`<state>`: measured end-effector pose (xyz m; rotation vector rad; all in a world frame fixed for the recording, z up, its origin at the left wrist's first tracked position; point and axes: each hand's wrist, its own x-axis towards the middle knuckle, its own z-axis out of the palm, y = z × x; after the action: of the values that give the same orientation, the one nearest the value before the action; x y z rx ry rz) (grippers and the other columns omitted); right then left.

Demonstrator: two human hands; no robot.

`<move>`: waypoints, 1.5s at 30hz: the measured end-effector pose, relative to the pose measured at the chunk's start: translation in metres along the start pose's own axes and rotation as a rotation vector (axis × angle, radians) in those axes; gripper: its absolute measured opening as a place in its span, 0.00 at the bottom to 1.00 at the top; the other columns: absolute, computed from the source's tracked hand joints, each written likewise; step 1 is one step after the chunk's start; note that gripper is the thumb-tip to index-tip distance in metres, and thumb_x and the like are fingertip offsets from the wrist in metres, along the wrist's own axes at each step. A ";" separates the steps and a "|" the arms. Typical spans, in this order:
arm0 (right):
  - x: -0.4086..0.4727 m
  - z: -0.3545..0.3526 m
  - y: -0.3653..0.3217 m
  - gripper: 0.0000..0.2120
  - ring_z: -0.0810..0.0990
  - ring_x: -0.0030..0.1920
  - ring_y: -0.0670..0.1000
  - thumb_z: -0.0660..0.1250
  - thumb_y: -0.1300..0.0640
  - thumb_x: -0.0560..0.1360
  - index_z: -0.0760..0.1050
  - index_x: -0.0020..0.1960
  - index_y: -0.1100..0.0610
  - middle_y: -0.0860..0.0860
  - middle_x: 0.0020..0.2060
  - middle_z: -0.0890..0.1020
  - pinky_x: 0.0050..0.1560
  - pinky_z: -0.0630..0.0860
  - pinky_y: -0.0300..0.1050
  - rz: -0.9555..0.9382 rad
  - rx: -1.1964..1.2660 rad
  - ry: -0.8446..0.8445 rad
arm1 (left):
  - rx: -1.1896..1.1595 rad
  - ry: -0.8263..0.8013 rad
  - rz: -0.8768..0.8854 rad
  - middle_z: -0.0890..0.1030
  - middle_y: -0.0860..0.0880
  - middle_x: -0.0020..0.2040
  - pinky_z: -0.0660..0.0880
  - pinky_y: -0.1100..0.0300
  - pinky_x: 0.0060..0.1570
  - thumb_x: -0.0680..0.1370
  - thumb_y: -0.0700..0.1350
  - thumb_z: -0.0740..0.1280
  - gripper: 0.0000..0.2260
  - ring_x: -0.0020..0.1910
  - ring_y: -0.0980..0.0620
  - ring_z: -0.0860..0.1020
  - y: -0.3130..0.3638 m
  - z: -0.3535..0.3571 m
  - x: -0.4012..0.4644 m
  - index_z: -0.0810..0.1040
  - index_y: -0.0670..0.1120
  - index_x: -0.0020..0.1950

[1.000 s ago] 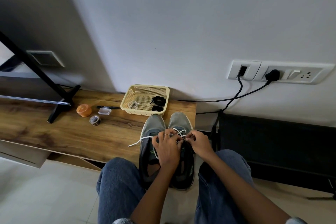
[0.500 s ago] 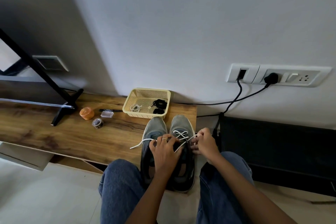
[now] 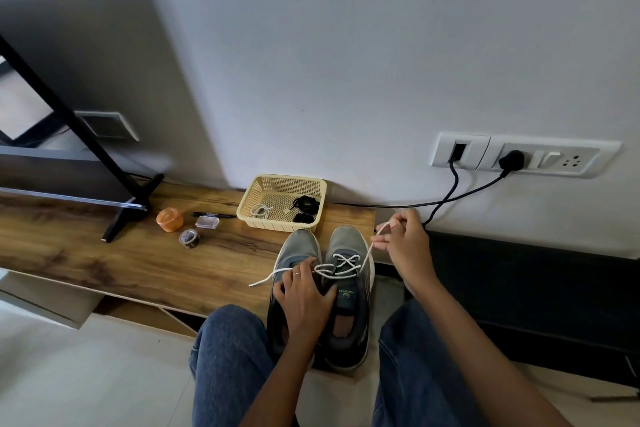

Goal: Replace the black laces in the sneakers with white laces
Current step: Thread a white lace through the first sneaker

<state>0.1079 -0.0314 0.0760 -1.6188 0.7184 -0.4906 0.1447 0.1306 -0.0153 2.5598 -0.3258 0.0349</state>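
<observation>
Two grey sneakers stand side by side on the wooden bench, toes to the wall. The right sneaker [image 3: 349, 288] has a white lace [image 3: 341, 265] crossed through its front eyelets. My right hand [image 3: 405, 246] pinches one end of that lace and holds it up to the right, off the shoe. My left hand [image 3: 304, 295] rests on the left sneaker [image 3: 294, 253] and the gap between the shoes, fingers spread. The lace's other end [image 3: 266, 279] trails left over the bench. A cream basket [image 3: 263, 189] behind the shoes holds coiled black laces [image 3: 304, 206] and a second white lace [image 3: 261, 211].
On the wooden bench [image 3: 138, 260] lie an orange tub [image 3: 169, 219], a tape roll [image 3: 189, 238], a clear box [image 3: 207, 221] and a black pen [image 3: 214, 214]. A black stand foot [image 3: 128, 211] sits left. Black cables [image 3: 450, 198] hang from wall sockets [image 3: 523, 156]. My knees flank the shoes.
My right hand has drawn the lace end out to the right and upward, away from the shoe. My left hand has moved back a little and lies flat over the shoes.
</observation>
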 end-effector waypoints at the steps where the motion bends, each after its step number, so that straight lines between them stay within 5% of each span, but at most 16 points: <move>1: 0.002 -0.002 -0.007 0.11 0.83 0.39 0.53 0.50 0.62 0.82 0.65 0.43 0.54 0.59 0.43 0.79 0.43 0.82 0.51 -0.036 0.011 0.010 | 0.002 -0.007 -0.002 0.75 0.51 0.63 0.53 0.49 0.69 0.72 0.55 0.72 0.27 0.67 0.49 0.67 0.000 -0.001 0.000 0.70 0.50 0.68; 34: -0.023 -0.011 -0.074 0.06 0.75 0.30 0.47 0.60 0.63 0.80 0.71 0.45 0.55 0.52 0.34 0.79 0.33 0.76 0.41 -0.286 0.126 -0.040 | 0.144 -0.071 -0.003 0.77 0.57 0.58 0.55 0.49 0.67 0.75 0.63 0.62 0.16 0.64 0.53 0.66 -0.008 -0.007 0.000 0.75 0.56 0.57; 45: -0.019 0.005 -0.023 0.07 0.82 0.40 0.50 0.68 0.70 0.73 0.79 0.50 0.63 0.58 0.42 0.82 0.40 0.79 0.35 -0.045 0.035 -0.249 | 0.041 0.093 0.091 0.80 0.55 0.49 0.61 0.49 0.55 0.68 0.57 0.74 0.09 0.54 0.49 0.75 -0.014 -0.004 -0.004 0.82 0.53 0.41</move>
<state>0.1016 -0.0132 0.0992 -1.6304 0.4857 -0.3244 0.1440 0.1454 -0.0197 2.5720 -0.4086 0.1958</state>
